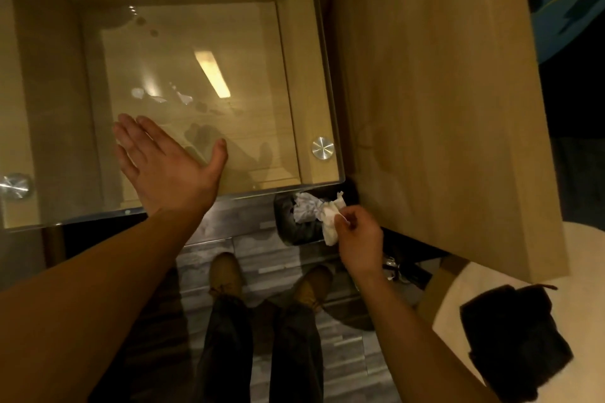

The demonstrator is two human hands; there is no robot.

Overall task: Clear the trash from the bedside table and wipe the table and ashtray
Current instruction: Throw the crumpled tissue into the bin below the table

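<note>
Looking down from head height, the view takes in a glass-topped bedside table (304, 82) with round metal fittings at its corners and pale wood showing through the glass. The left hand (163, 163) is spread flat, fingers straight and close together with the thumb held wide, palm down over the front part of the glass; whether it touches the surface or hovers just above it cannot be told. Its shadow falls on the wood beneath.

The right hand (360, 239) is lower, off the table's front right corner, pinching a crumpled white tissue (330, 222) between thumb and fingertips. The tissue hangs over the rim of a small dark trash bin (294, 226) that stands on the floor, tucked between the table and a tall wooden panel (442, 91). More crumpled white paper (306, 208) already lies inside the bin.

Below, 2 tan shoes (226, 271) and dark trouser legs stand on grey striped flooring. At lower right, a dark folded cloth (510, 337) lies on a pale surface.
</note>
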